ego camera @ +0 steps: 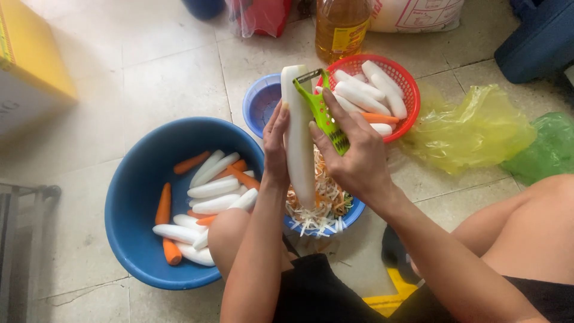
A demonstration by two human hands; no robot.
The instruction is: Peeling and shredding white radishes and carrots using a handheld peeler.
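My left hand grips a long white peeled radish, held upright over a small blue bowl heaped with white and orange shreds. My right hand holds a green peeler with its blade against the top of the radish. To the left, a large blue basin contains several peeled radishes and carrots. A red mesh basket behind my hands carries more radishes and a carrot.
A blue strainer stands behind the radish. A bottle of yellow oil is at the back. Yellow and green plastic bags lie at right on the tiled floor. A yellow box sits far left.
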